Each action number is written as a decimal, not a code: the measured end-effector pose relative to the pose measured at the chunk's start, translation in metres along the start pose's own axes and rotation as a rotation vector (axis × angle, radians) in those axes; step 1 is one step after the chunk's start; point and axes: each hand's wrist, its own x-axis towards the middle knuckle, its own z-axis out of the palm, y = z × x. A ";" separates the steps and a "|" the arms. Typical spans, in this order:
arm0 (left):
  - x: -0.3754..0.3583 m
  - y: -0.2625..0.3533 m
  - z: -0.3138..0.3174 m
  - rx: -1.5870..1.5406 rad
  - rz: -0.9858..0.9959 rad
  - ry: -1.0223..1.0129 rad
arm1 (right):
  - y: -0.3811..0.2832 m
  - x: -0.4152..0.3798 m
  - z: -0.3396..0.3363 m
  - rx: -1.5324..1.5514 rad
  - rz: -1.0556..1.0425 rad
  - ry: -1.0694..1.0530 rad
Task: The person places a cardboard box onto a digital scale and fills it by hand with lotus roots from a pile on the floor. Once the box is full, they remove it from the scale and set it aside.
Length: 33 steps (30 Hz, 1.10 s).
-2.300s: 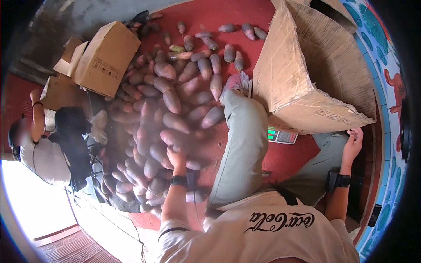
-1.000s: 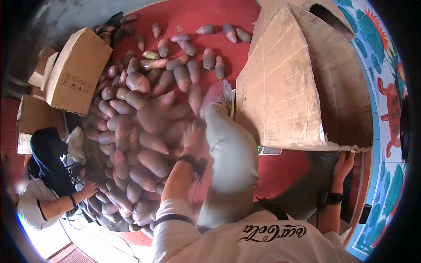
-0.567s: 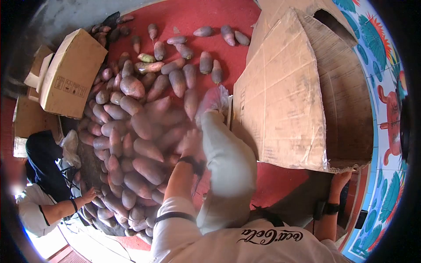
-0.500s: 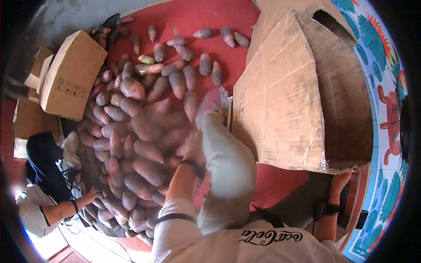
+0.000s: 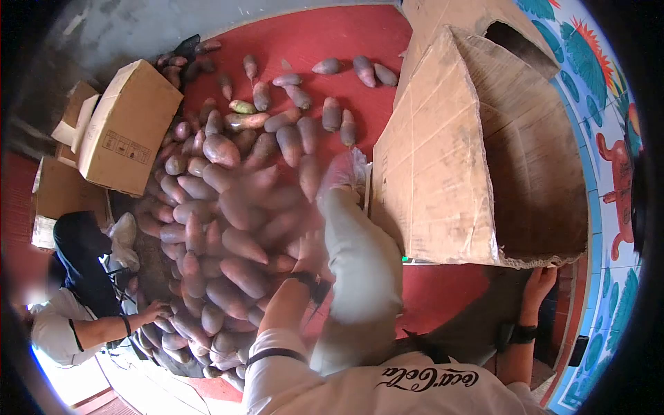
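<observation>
My left hand (image 5: pixel 310 252) reaches down to the right side of a large heap of sweet potatoes (image 5: pixel 245 278), close beside my bent leg. A hazy patch in the view blurs its fingers, so I cannot tell whether they close on a sweet potato. My right hand (image 5: pixel 541 285) is at the lower right corner of a big cardboard box (image 5: pixel 429 166), its fingers closed at the torn edge. The box lies tilted, with its open mouth facing right and a brown, shaded inside. Several loose sweet potatoes (image 5: pixel 330 114) lie beyond the heap.
A co-worker's hand (image 5: pixel 155 311) rests on the heap's left side. Smaller cardboard boxes (image 5: pixel 124 131) stand at the upper left, near a plastic bag (image 5: pixel 123 241). My trousered leg (image 5: pixel 363 256) stands between heap and big box. Red floor (image 5: pixel 311 34) extends behind; a painted tile wall (image 5: pixel 609 207) borders the right.
The view has shifted slightly, moving the heap right and down. The big box's mouth shows more of its inside. My right hand remains at its lower edge, and my left hand stays low by the heap.
</observation>
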 end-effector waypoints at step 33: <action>-0.137 -0.025 -0.027 -0.512 -0.343 0.196 | -0.061 0.002 0.005 0.393 0.080 0.139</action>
